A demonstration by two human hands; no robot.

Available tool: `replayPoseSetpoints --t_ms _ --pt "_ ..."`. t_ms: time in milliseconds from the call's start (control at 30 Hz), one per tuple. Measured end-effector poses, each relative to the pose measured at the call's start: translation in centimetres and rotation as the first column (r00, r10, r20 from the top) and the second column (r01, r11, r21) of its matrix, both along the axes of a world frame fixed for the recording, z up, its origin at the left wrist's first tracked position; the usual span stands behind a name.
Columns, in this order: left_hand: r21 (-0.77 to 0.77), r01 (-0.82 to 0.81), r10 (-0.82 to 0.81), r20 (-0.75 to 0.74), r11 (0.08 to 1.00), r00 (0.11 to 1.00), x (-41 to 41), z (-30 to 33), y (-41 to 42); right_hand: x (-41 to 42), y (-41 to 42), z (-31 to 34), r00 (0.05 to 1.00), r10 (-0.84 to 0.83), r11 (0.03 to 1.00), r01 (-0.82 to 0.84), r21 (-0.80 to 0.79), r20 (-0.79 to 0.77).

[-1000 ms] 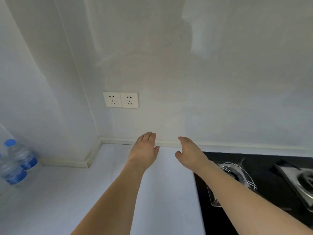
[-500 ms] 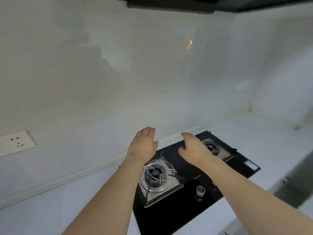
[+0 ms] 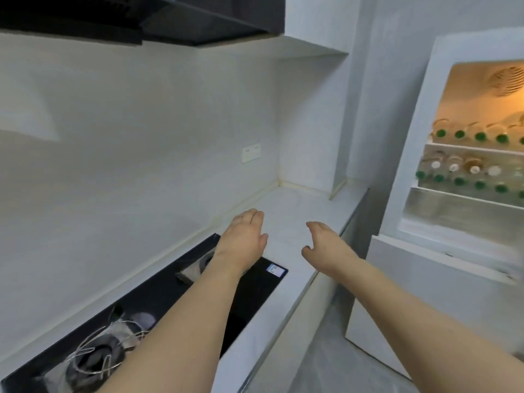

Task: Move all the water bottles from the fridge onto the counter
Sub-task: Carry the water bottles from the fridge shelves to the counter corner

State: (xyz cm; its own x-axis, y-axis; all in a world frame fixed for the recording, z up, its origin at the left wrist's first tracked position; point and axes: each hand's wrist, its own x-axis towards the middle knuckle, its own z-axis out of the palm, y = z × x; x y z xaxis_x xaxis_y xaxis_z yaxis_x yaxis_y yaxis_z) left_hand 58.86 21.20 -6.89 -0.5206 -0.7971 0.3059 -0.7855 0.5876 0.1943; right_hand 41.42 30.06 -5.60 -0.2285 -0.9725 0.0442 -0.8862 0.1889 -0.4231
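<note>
Both hands empty, left hand [image 3: 246, 241] flat, right hand [image 3: 326, 248] loosely spread over table [image 3: 312, 207]. Fridge [image 3: 442, 114] open w/ bottles [image 3: 479, 136] shelved; lots left.

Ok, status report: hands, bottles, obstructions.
Left hand and right hand open, holding nothing, over the counter. Bottles in the open fridge, on two shelves. Nothing seen blocking the way.
</note>
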Motion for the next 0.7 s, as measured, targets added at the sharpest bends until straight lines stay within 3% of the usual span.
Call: replayPoseSetpoints --t_ms 367,700 --pt "-0.032 0.298 -0.296 0.063 0.954 0.953 -19.0 1.4 -0.9 -15.3 3.2 0.2 0.968 -0.248 0.968 0.249 -0.016 0.043" --pt "-0.041 0.477 -0.475 0.053 0.878 0.879 -35.3 0.5 -7.2 -29.2 -0.7 -0.5 0.900 -0.434 0.900 0.435 -0.031 0.048"
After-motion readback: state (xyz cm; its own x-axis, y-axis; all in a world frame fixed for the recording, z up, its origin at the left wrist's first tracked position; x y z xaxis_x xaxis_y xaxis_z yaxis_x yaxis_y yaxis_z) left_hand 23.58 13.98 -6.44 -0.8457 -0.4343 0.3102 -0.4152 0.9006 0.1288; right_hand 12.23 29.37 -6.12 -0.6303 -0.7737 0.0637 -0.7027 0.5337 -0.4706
